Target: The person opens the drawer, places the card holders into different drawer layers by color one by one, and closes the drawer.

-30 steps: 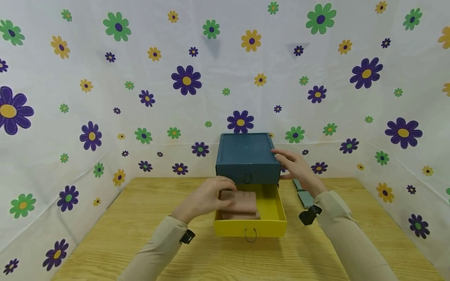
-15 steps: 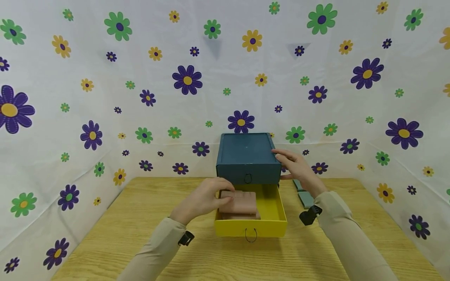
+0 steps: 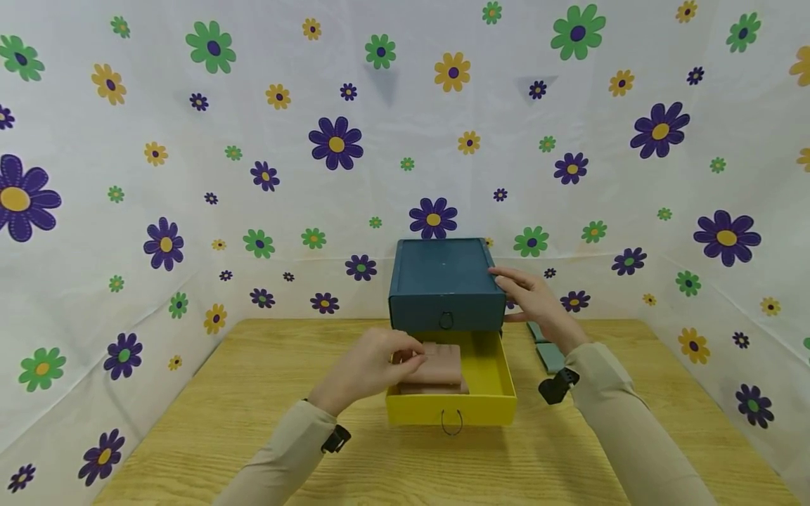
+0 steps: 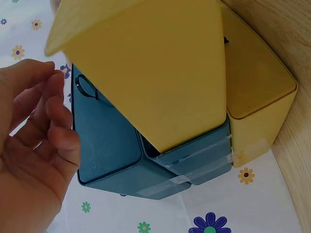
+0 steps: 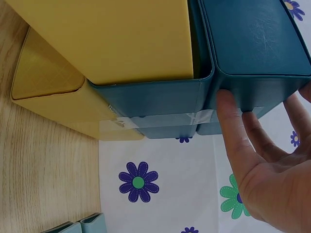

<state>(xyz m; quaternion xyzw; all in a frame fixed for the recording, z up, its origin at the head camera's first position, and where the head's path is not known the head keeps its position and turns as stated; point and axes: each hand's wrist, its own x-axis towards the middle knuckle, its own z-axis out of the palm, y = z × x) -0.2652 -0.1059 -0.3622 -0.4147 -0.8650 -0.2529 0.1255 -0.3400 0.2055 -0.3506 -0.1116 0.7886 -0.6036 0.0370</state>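
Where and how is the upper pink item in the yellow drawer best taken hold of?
Probably by its right edge, from above. The upper pink item rests on the lower pink item; that edge faces bare floor of the yellow drawer, whose walls hinder a low approach.

You are wearing plain beige sleeves (image 3: 278, 450) and black wrist cameras (image 3: 336, 439); around you the white backdrop (image 3: 411, 190) is showing purple, green and orange-yellow flowers; the upper box (image 3: 443, 267) is showing plain dark teal, the lower drawer (image 3: 481, 411) bright yellow, the folded items (image 3: 439, 365) inside dusty pink, the flat pieces (image 3: 550, 358) grey-green, the table (image 3: 221, 422) yellowish wood grain
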